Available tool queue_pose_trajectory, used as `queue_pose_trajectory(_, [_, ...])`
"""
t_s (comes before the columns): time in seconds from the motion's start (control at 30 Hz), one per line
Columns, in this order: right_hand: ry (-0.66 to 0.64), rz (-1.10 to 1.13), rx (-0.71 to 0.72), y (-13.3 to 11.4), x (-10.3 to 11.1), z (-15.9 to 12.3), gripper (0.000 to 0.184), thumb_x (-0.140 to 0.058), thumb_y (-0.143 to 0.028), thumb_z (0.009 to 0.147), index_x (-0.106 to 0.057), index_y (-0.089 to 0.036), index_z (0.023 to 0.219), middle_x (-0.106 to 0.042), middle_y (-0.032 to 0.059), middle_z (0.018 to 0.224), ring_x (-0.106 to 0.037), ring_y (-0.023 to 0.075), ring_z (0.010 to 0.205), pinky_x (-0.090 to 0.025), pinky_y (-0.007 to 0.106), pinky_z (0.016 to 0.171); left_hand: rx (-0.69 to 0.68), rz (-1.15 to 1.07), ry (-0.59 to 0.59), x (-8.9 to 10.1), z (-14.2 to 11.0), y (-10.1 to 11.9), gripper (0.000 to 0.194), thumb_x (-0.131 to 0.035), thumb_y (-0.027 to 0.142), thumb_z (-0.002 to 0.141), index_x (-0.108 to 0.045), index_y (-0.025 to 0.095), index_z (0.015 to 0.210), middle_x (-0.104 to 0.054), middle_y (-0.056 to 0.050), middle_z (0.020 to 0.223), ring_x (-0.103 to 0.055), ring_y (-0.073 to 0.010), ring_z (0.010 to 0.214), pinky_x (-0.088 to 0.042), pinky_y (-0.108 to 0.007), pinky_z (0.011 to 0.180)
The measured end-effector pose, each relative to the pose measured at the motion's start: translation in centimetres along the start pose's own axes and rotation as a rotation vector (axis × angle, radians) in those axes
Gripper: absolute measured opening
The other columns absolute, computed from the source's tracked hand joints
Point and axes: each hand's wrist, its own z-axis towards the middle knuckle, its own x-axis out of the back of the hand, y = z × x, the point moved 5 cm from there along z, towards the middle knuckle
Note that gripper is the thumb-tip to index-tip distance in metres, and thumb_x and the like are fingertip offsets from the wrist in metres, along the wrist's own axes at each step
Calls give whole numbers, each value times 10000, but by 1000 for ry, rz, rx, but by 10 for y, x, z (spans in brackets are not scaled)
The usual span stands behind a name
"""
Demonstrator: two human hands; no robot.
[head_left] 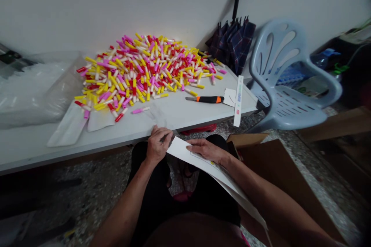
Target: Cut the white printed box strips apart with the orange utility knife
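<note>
A long white paper or card sheet slants over my lap, its near end curling down past my right forearm. My right hand grips it from the side, thumb on top. At the sheet's far end, by the table edge, my left hand is closed with bent fingers; what they pinch is too small to make out. Just beyond that hand, something clear like thin plastic film lies on the table. Past it rises a big heap of small tubes with white, yellow, red and pink parts. One pink-and-white tube lies apart.
An orange-and-black utility knife with its blade out lies on the white table, near a printed white strip overhanging the edge. A clear bag is left. Right are an umbrella, a grey-blue chair and a cardboard box.
</note>
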Motion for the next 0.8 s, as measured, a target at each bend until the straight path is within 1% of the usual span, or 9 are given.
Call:
queue_pose_trajectory(0.2, [71, -135, 78, -9, 13, 0, 468, -715, -552, 920, -746, -208, 1237, -775, 38, 1028, -650, 158, 788, -487, 269, 696, 4, -21, -27, 0, 1, 2, 141, -647, 319, 990, -761, 250, 941, -790, -16, 969, -728, -188, 983, -348, -514, 1249])
queue_pose_trajectory(0.4, [112, -226, 141, -12, 11, 1, 486, -672, -595, 943, -739, -182, 1190, -756, 58, 1039, -651, 183, 832, -500, 299, 730, 19, -63, -18, 0, 2, 5, 127, -660, 320, 981, -759, 243, 960, -787, -15, 977, -731, -183, 965, -361, -499, 1252])
queue_pose_trajectory(0.47, [100, -193, 132, -9, 7, -1, 491, -666, -598, 948, -730, -178, 1195, -754, 61, 1025, -648, 175, 805, -498, 293, 709, 46, -91, 26, 6, 0, 9, 158, -646, 339, 988, -758, 229, 982, -785, -32, 1001, -730, -187, 973, -414, -469, 1218])
queue_pose_trajectory(0.5, [102, -174, 128, -7, 6, -3, 488, -666, -598, 949, -728, -180, 1193, -754, 62, 1019, -648, 173, 796, -499, 290, 702, 81, -83, 84, 11, -4, 11, 185, -636, 360, 992, -759, 221, 981, -783, -43, 1004, -727, -194, 978, -458, -444, 1174])
queue_pose_trajectory(0.57, [127, -149, 131, -5, 6, -6, 482, -671, -599, 946, -734, -187, 1186, -755, 63, 1024, -654, 179, 808, -507, 291, 699, 232, -33, 269, 25, -16, 12, 259, -629, 427, 992, -758, 206, 956, -777, -65, 970, -721, -208, 959, -537, -393, 1038])
queue_pose_trajectory(0.63, [154, -132, 144, -3, 7, -7, 490, -677, -605, 939, -739, -192, 1194, -758, 64, 1043, -662, 191, 840, -512, 294, 707, 518, -72, 427, 34, -35, 6, 351, -666, 532, 951, -744, 189, 938, -766, -76, 913, -714, -210, 859, -577, -356, 856])
queue_pose_trajectory(0.67, [162, -122, 150, -2, 7, -7, 501, -682, -608, 934, -739, -192, 1206, -759, 64, 1051, -662, 194, 847, -511, 295, 709, 704, -165, 443, 33, -45, -1, 410, -696, 589, 911, -732, 181, 938, -764, -83, 908, -710, -208, 806, -580, -348, 777])
queue_pose_trajectory(0.73, [173, -121, 158, -3, 8, -6, 517, -681, -610, 933, -733, -191, 1230, -757, 63, 1043, -654, 193, 836, -500, 297, 704, 1058, -451, 354, 19, -62, -12, 532, -739, 678, 833, -717, 166, 974, -768, -111, 983, -718, -212, 779, -585, -348, 698])
queue_pose_trajectory(0.8, [180, -153, 164, -5, 8, -7, 510, -673, -606, 941, -731, -190, 1230, -752, 59, 1002, -642, 187, 805, -482, 296, 687, 1244, -659, 243, 6, -66, -18, 591, -776, 694, 786, -723, 160, 1033, -761, -141, 1130, -738, -220, 852, -591, -345, 708])
